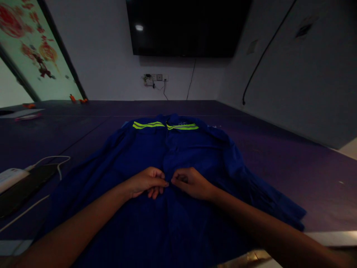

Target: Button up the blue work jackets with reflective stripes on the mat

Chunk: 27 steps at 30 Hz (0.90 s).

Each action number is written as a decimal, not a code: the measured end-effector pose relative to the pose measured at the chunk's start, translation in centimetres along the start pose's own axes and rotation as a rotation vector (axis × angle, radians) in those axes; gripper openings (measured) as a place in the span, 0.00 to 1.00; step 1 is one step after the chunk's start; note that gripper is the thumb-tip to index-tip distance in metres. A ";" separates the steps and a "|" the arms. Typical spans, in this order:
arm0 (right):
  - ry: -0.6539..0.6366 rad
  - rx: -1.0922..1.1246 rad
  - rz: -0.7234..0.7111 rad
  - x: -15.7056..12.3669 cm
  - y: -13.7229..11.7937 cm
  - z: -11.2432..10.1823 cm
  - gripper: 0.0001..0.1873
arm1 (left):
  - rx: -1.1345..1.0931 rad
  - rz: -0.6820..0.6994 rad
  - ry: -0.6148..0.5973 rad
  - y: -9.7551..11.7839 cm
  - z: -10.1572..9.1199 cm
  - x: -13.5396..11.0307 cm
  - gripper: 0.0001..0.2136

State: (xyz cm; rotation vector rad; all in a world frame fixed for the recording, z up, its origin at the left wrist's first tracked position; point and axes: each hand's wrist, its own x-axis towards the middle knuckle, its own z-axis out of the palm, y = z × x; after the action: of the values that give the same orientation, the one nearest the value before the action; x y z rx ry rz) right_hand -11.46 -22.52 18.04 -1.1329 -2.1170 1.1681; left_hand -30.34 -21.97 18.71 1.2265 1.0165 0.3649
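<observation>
A blue work jacket (pixel 178 149) with yellow-green reflective stripes across the chest lies spread flat on a dark purple table (pixel 292 163), collar at the far end. My left hand (pixel 146 181) and my right hand (pixel 189 182) meet at the jacket's front opening, near its middle. Both hands have their fingers curled and pinched together on the cloth edges of the front placket. What sits between the fingertips is too small and dark to make out.
A white power strip (pixel 11 176) with a white cable (pixel 50 160) and a dark phone (pixel 25 188) lie at the table's left edge. A black screen (pixel 186 26) hangs on the far wall. A wall socket (pixel 156 78) sits below it.
</observation>
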 end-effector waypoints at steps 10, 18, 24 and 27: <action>0.018 0.135 0.071 0.1 0.3 0.0 0.10 | -0.029 0.030 -0.007 -0.2 0.0 0.1 0.07; -0.061 0.270 0.097 0.3 1.1 0.0 0.16 | -0.050 0.056 -0.011 -0.2 0.0 0.1 0.08; -0.083 0.357 0.099 0.4 1.2 0.0 0.18 | -0.064 0.068 -0.013 -0.2 0.0 0.2 0.08; -0.081 0.345 0.096 0.3 1.1 0.1 0.19 | -0.061 0.069 -0.022 -0.2 0.0 0.2 0.08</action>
State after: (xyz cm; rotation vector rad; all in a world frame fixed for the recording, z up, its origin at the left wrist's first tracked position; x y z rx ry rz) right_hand -11.27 -21.97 17.04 -1.0494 -1.8377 1.5751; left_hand -30.34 -21.91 18.42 1.2096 0.9394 0.4320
